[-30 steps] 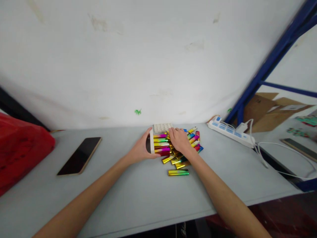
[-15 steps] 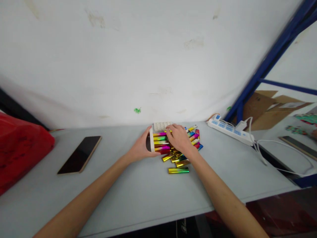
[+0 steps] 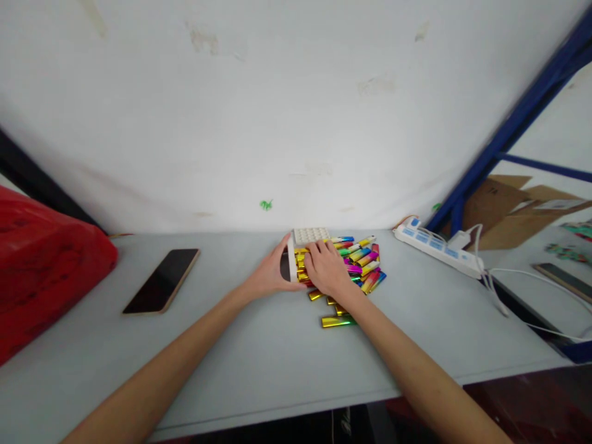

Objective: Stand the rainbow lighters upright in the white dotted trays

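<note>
A small white box [image 3: 292, 261] lies on its side, its mouth facing right, with several shiny metallic lighters [image 3: 300, 266] in it, mostly gold at their ends. My left hand [image 3: 272, 271] grips the box from the left, thumb and fingers spread around its two sides. Over the lighters at the mouth, my right hand [image 3: 326, 266] is curled with its fingertips down on them; how many it holds is hidden. A loose pile of multicoloured lighters [image 3: 370, 268] spreads right of and beneath that hand. One gold-green lighter [image 3: 337, 322] lies nearest the front, beside my right wrist.
Behind the box stands a white tray with a grid of cells [image 3: 311, 235]. A phone [image 3: 161, 282] and a red plastic bag [image 3: 50, 265] are on the left. At right are a power strip [image 3: 437, 248] with cables, a blue frame [image 3: 485, 151] and a cardboard box [image 3: 494, 203].
The camera view has shifted slightly. My right hand has moved a little left toward the box mouth, and the lighters visible at the mouth now look mostly gold. My left hand keeps its grip.
</note>
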The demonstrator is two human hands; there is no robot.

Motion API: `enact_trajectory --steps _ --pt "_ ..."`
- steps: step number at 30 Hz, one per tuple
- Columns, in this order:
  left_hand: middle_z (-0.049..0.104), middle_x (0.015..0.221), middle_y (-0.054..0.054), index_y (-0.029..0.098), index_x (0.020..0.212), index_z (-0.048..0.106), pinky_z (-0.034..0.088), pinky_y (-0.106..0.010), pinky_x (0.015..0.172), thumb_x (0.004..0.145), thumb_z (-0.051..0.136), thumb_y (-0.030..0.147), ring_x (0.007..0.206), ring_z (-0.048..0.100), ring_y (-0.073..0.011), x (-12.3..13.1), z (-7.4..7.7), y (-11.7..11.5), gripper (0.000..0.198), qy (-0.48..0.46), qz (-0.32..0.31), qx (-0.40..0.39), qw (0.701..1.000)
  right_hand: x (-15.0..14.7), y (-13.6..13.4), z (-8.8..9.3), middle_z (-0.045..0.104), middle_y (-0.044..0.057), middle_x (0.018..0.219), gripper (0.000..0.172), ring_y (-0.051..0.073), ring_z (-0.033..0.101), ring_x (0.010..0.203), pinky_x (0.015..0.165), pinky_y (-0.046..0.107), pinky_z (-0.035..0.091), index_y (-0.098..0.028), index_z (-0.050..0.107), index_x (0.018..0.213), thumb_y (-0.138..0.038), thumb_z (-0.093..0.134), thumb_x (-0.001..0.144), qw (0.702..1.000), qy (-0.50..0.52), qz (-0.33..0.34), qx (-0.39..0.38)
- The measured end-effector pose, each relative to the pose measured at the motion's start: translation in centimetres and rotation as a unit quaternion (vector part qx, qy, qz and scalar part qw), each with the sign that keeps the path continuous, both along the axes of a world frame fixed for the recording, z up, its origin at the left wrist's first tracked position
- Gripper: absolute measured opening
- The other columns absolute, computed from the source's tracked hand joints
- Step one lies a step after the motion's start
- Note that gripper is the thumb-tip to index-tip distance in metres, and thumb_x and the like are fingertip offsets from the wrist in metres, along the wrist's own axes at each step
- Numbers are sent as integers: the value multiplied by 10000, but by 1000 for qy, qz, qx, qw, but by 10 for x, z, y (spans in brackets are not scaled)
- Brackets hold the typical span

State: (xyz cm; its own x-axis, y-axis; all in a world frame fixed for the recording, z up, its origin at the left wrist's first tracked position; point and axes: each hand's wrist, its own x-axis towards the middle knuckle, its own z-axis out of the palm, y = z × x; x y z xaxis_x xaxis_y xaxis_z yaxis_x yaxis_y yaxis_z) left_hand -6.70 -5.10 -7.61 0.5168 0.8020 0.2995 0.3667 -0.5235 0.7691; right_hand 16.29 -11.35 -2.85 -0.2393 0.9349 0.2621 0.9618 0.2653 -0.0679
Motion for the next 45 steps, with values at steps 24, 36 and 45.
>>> enact_trajectory --steps 24,36,45 --pt "613 1944 -228 198 2003 389 485 -607 1522 776 1158 581 1807 598 -496 -6 2 -2 1498 21 10 27 999 -21 -6 -4 809 191 1682 457 365 713 1505 1343 554 514 -181 796 1606 -304 441 1346 997 -2 68 22" --pt "613 1945 -242 229 1996 423 464 -676 1522 697 1200 694 1777 627 -533 -27 4 4 1583 22 17 5 1000 3 -9 3 823 186 1657 409 375 731 1476 1277 514 533 -207 839 1516 -278 484 1325 999 -32 -18 -8" --pt "578 1978 -216 322 2003 419 472 -733 1516 712 1206 685 1807 592 -544 -19 4 0 1556 30 16 17 999 -8 -9 6 741 189 1815 544 379 668 1658 1415 567 482 -218 675 1813 -347 417 1352 1000 18 19 -7"
